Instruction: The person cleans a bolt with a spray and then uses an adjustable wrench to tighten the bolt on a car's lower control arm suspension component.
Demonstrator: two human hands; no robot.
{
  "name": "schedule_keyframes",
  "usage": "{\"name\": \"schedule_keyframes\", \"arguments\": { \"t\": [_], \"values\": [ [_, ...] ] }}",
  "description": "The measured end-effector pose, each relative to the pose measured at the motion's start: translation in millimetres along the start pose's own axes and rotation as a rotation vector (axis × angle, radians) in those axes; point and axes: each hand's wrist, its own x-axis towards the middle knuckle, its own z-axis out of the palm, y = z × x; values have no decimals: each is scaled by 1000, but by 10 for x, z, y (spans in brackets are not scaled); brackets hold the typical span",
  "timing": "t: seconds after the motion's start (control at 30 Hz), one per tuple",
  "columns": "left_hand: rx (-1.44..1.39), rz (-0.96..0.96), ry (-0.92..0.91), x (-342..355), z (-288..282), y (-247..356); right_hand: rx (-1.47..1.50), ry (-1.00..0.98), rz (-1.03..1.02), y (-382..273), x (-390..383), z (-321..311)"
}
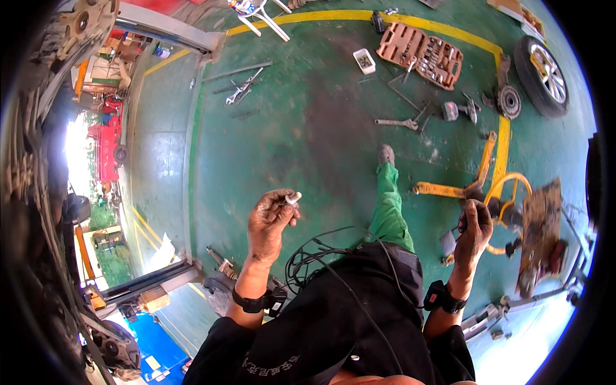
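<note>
My left hand (271, 215), darkened with grime, is raised in front of my body and closed round a small whitish piece (293, 198). It could be a bit of cloth or a small fitting; its kind is too small to tell. My right hand (473, 228) is held up farther right, fingers curled and pressed together. Whatever may be between them is hidden. Beyond that hand stands a yellow-legged stand (444, 190) with a yellow ring-shaped wheel (513, 181). Black cable (314, 256) loops across my lap between the two arms.
An opened brown tool case (420, 54), a white tray (364, 61), an adjustable wrench (398, 122) and a cordless impact wrench (461, 110) lie on the green floor (269, 141). A car wheel (542, 76) lies far right. Wrenches (244, 88) are at left, near a lift post (186, 32).
</note>
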Motion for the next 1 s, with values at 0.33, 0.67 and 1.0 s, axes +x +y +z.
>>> {"name": "schedule_keyframes", "arguments": {
  "t": [0.33,0.67,1.0],
  "values": [
    [30,-74,362,2056,-762,412,-43,-195,36,-876,2170,2045],
    [-204,-298,789,3278,-1861,521,-11,-448,-22,-1543,3550,4280],
    [-403,-245,869,5459,-2652,950,-71,-744,-245,-1829,4921,7714]
  ]
}}
